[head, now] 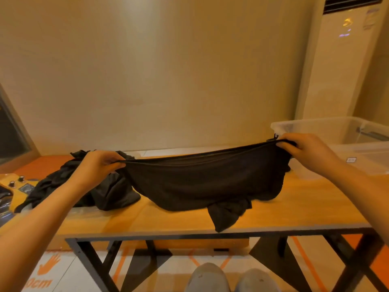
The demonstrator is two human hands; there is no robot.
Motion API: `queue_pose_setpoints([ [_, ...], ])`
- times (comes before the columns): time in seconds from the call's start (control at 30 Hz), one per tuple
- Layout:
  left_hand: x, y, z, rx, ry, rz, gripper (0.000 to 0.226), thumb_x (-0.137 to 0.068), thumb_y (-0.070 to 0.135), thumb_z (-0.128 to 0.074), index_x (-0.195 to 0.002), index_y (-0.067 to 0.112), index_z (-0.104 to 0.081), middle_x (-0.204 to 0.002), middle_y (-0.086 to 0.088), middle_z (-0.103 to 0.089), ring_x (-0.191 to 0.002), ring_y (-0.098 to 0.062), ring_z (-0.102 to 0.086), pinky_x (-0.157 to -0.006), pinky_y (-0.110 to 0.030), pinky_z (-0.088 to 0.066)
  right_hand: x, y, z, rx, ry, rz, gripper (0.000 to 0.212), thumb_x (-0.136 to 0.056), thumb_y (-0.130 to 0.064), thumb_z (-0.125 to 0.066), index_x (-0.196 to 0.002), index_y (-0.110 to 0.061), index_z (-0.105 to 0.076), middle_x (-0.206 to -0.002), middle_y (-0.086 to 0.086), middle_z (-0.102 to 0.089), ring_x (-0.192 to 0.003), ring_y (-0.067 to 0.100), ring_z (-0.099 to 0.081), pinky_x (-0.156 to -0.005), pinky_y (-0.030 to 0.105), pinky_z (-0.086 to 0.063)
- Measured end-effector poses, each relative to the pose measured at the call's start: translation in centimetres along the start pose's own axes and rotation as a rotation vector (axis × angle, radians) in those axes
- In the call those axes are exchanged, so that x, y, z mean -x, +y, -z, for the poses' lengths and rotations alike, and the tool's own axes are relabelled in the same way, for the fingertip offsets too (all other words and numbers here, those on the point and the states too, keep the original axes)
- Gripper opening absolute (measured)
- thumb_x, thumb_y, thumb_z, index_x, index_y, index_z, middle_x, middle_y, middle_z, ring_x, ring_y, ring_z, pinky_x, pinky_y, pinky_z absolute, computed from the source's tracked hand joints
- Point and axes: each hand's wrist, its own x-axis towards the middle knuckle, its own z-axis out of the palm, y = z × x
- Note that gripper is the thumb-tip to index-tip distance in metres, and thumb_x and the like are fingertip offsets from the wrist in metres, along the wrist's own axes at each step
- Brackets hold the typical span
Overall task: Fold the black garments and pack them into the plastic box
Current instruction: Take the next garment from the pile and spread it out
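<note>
Shoes: a pair of grey shoes [229,279] shows at the bottom edge, toes pointing under the tabletop [168,220].
Trailing end: a bunched part of the held black garment [202,182] lies on the tabletop near its front edge; it looks liable to slide off the front if the cloth is drawn toward the person.
Held garment: stretched between both hands above the tabletop, top edge taut, middle sagging until it touches the wood.
Left hand [99,165]: fingers closed, pinching the garment's left end just above the pile.
Right hand [309,150]: fingers closed on the garment's right end, close in front of the plastic box [336,144].
Risk, grip: each end is held by a small fold only; a hard shake could pull one end free and let the cloth collapse in a heap.
Risk, fold: the bunched lower part would likely crease into the fold unless it is spread flat first.
Pile: more black garments [84,190] lie crumpled at the left, touching the held one's left end; a lift could drag them along.
Box: clear and open-topped, on the tabletop's far right corner; whether it holds any garments cannot be told.
Backdrop: plain wall, with a standing air conditioner [341,60] behind the box.
</note>
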Motion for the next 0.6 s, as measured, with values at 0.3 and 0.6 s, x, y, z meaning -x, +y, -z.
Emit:
queue_pose_setpoints([
  [0.3, -12.3, 0.0, -1.6, 0.064, -0.154, 0.126, 0.012, -0.085, 0.005, -0.069, -0.077, 0.013, -0.069, -0.078, -0.01, -0.072, -0.07, -0.02, -0.069, -0.064, -0.025, -0.058, -13.5, 2.8, -1.0, -0.084, -0.207, -0.175, 0.016, -0.097, -0.018, -0.053, -0.093, -0.013, -0.068, -0.089, 0.006, -0.067, -0.079, 0.022, -0.061, -0.063, 0.026, -0.047],
  [0.6, -28.2, 6.4, 13.2, 0.2, 0.68, -0.047, 0.008, -0.089, 0.011, -0.065, -0.094, 0.006, -0.069, -0.081, -0.012, -0.066, -0.057, -0.015, -0.06, -0.066, -0.034, -0.051, -28.0, -3.8, 12.5, -0.14, 0.595, -0.004, 0.029, -0.1, -0.012, -0.045, -0.118, 0.001, -0.063, -0.11, 0.022, -0.064, -0.099, 0.033, -0.058, -0.066, 0.016, -0.031],
])
